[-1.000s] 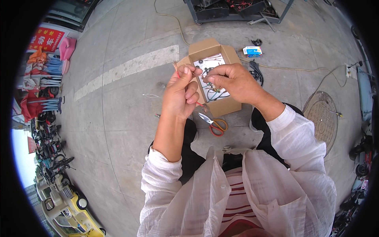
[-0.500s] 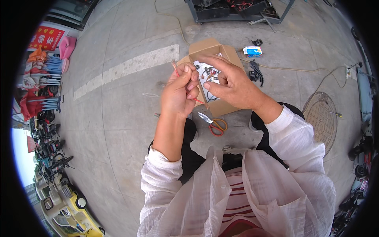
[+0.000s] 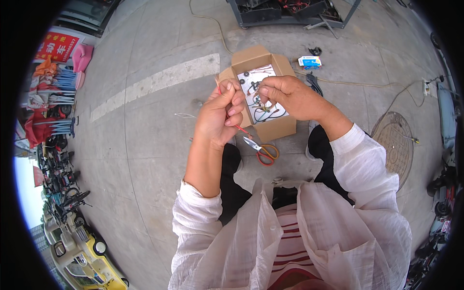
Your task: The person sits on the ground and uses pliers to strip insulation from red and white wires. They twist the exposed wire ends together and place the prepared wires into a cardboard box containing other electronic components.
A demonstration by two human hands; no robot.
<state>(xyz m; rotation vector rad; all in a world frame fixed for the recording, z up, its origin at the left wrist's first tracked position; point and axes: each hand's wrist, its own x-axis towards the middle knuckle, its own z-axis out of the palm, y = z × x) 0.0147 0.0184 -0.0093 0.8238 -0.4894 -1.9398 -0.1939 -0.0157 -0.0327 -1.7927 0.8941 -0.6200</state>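
My left hand (image 3: 216, 116) is closed around a short red wire (image 3: 240, 129). Bare copper strands stick out above its fingertips, and the wire's other end pokes out below the palm, over the scissors. To its right, my right hand (image 3: 299, 100) hangs over an open cardboard box (image 3: 276, 129), thumb and fingers pinched together. Whatever lies between those fingertips is too small to make out. Inside the box, on a white sheet, are several loose wires (image 3: 273, 114) and small dark round parts. Scissors (image 3: 265, 155) with red and orange handles lie on the ground between my feet.
Beyond the box stands a grey metal cart (image 3: 290, 20) with tools. Right of the box are a blue and white carton (image 3: 309, 62) and a black lever part (image 3: 314, 83). A cable (image 3: 357, 84) crosses the concrete towards a manhole cover (image 3: 394, 145). Parked vehicles line the left.
My right hand has gone from spread fingers to a pinch and shifted slightly right and down. The left hand still grips the red wire, nearly in place.
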